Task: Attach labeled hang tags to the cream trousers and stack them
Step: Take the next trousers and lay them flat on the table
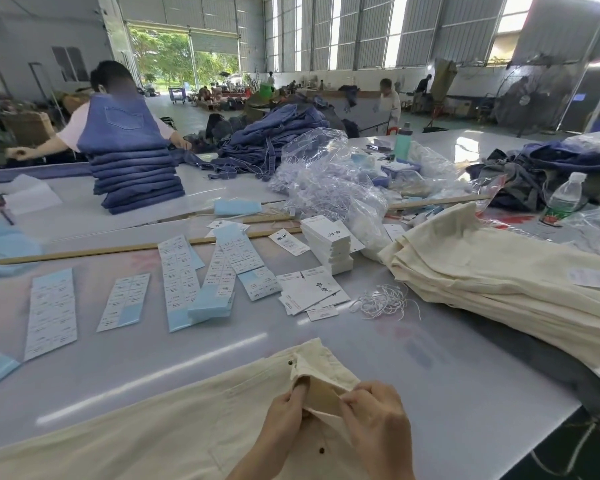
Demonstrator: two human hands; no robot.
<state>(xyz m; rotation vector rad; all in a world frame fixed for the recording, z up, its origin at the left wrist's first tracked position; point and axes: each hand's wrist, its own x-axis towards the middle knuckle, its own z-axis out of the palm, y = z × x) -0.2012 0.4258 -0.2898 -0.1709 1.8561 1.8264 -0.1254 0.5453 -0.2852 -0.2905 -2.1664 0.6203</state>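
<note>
Both hands, left hand point(288, 407) and right hand point(374, 415), pinch the cream trousers point(160, 420) at the waistband. Soft, limp cloth; best held there.

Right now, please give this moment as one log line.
left hand: pinches waistband | right hand: pinches waistband | trousers: flat on table, no tag visible | stack: right

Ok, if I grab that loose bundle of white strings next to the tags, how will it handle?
The strings lie in a tangled, looping heap, so they would likely be limp and come up as a clump. Stray ends stick out, so some may snag or trail. They look thin, so probably very light.
</note>
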